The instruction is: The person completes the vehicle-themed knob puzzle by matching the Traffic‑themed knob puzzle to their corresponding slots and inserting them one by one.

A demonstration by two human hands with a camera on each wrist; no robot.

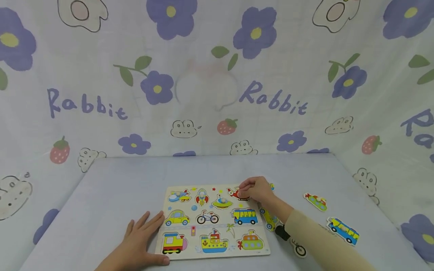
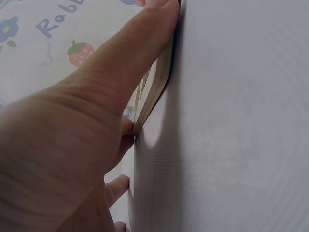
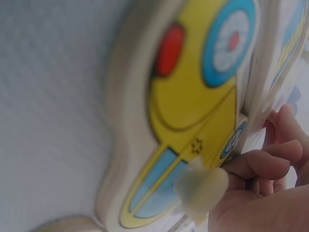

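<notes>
A wooden puzzle board [image 1: 225, 216] with printed vehicles lies on the table. My left hand [image 1: 137, 241] spreads its fingers along the board's left edge, with the thumb [image 2: 125, 58] against the near left corner. Over the top right corner, my right hand [image 1: 261, 192] pinches a red helicopter piece [image 1: 232, 193] at its picture spot; the fingers cover part of it. Knobbed plane [image 1: 179, 196], rocket [image 1: 202, 197] and flying saucer [image 1: 222, 202] pieces sit in the top row. Below the right hand, a yellow car piece [image 3: 193, 106] with a pale knob lies beside the board.
Right of the board lie a loose submarine piece [image 1: 316, 202], a blue bus piece [image 1: 343, 230] and a bicycle piece [image 1: 299, 250], partly behind the right sleeve [image 1: 315, 233]. Another yellow piece [image 1: 272, 186] shows behind the right hand. A patterned curtain [image 1: 203, 49] stands behind the table.
</notes>
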